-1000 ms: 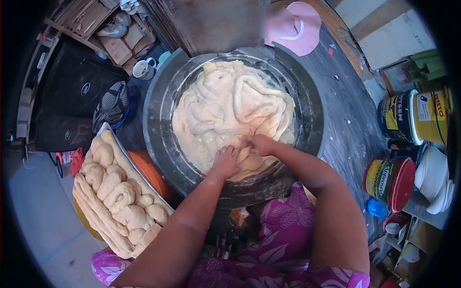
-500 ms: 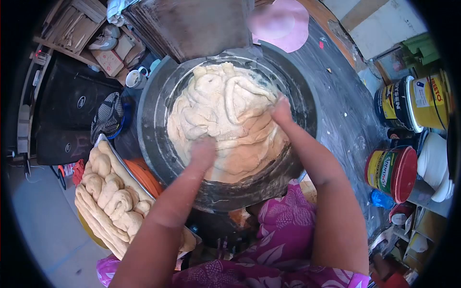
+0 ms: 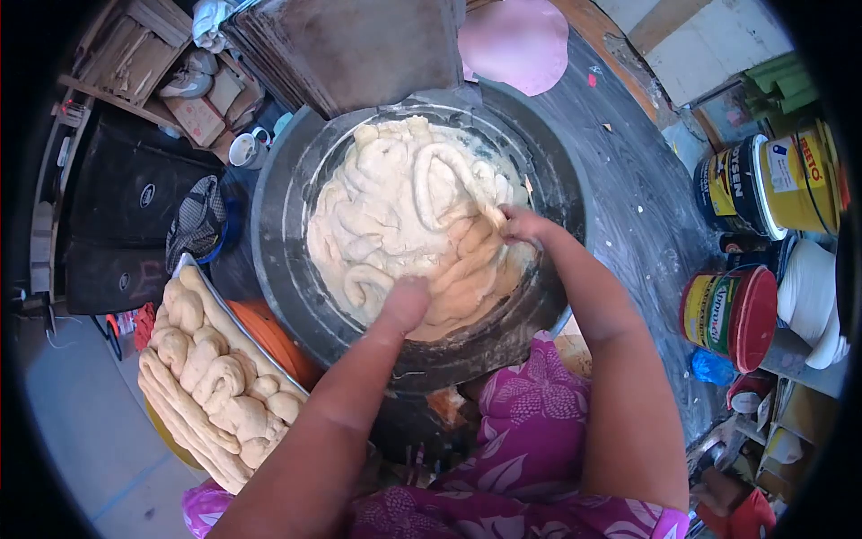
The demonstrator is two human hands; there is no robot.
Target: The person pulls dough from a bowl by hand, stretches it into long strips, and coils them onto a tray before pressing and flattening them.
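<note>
A big mass of pale, floury dough (image 3: 386, 180) lies in folds inside a wide dark round basin (image 3: 287, 260). My right hand (image 3: 523, 225) is closed on the edge of the dough at the right, where a thick rope-like fold runs down to its fingers. Against the dough's near side, my left hand (image 3: 409, 305) is curled and slightly blurred, its fingers partly sunk from sight in the dough. A curved roll of dough lies just left of that hand.
At lower left, a tray holds several shaped dough pieces (image 3: 215, 377). Stacked dark metal trays (image 3: 359, 54) stand behind the basin. A pink round sheet (image 3: 516, 45) lies on the dark table (image 3: 620, 225). Paint buckets (image 3: 732, 314) line the right side; a cup (image 3: 244, 150) stands at left.
My left hand has moved right across the near side of the dough. My right hand has come slightly lower and drawn the rope-like fold downward. A curved roll now shows at left.
</note>
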